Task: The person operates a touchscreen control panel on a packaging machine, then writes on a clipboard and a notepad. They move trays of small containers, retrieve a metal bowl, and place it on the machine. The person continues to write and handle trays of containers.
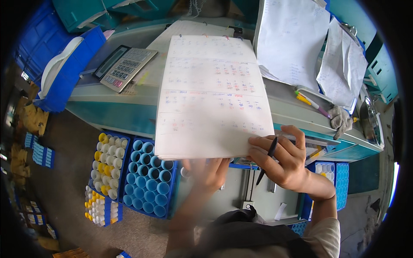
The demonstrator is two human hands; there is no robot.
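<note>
A ring-bound notebook [206, 142] with white pages of handwritten figures in blue, red and black is held up at a tilt before me. My left hand [211, 173] grips it at its lower edge, fingers curled behind the pages and mostly hidden; the forearm is blurred. At the lower right corner, the fingers of my right hand [284, 165] touch the page. A slim black pen [267, 160] is held between those fingers, its lower end pointing down and left.
On the desk [116, 101] stands a calculator [124, 66] beside a blue bin [73, 64]. Clipboards of paper [292, 41], marker pens [312, 103] and a grey glove [342, 122] lie to the right. Below are crates of blue cups [146, 185] and white and yellow cups [109, 163].
</note>
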